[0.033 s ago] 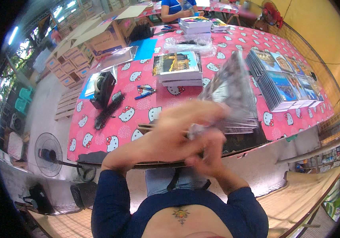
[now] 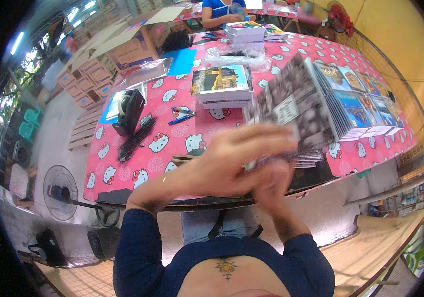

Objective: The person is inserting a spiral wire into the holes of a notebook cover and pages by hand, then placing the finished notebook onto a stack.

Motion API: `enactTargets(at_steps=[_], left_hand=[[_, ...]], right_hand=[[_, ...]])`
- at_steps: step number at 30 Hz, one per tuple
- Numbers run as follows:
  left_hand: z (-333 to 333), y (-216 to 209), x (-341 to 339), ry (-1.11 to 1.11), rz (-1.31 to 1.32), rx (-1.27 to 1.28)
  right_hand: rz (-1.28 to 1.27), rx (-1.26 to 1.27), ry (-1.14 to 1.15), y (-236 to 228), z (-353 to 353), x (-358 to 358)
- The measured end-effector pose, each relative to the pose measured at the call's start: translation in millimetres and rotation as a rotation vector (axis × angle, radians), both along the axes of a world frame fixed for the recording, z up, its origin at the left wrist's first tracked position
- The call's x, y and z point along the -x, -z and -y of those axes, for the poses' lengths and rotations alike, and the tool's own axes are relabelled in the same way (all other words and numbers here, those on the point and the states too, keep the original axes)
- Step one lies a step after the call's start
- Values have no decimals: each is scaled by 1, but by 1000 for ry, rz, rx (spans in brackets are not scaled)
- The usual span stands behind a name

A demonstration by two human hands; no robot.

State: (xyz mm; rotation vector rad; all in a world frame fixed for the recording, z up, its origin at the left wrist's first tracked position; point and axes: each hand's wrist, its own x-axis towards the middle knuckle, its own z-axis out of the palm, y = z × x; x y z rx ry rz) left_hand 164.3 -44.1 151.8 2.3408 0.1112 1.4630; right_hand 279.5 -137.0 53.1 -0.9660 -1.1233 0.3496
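Observation:
In front of me, near the table's front edge, a grey patterned booklet (image 2: 298, 101) with a pale label is raised and tilted, its near edge at my hands. My left hand (image 2: 244, 151) lies across that near edge, fingers long and pressed together around it. Just below, my right hand (image 2: 274, 182) is closed at the same edge, smeared by motion; its fingertips are partly hidden. Beneath the booklet, a stack of thin booklets (image 2: 310, 159) lies on a dark mat (image 2: 321, 172).
Stacks of colourful books (image 2: 355, 106) stand at the right, another book stack (image 2: 224, 91) beyond my hands. Left lie a tape dispenser (image 2: 131, 111), black wire coils (image 2: 136, 138) and blue-handled pliers (image 2: 182, 115). A co-worker (image 2: 222, 14) sits at the far side.
The grey booklet has swung to the right and turned its patterned, labelled face into clearer view. Both my hands have shifted slightly to the right with it.

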Motion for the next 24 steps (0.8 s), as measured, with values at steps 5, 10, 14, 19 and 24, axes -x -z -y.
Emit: enactTargets(at_steps=[5, 10, 14, 19, 24], left_hand=[[-176, 71, -18, -442, -345, -111], [-236, 142, 14, -577, -599, -298], [-230, 122, 13, -528, -577, -204], [-178, 69, 44, -606, -195, -18], [-88, 55, 66, -492, -247, -676]], right_hand=[[-13, 130, 181, -15, -34, -135], [1102, 294, 570, -93, -57, -128], [1422, 386, 109, -20, -100, -125], [1267, 572, -17, 40, -106, -170], [-518, 449, -833, -8, -83, -91]])
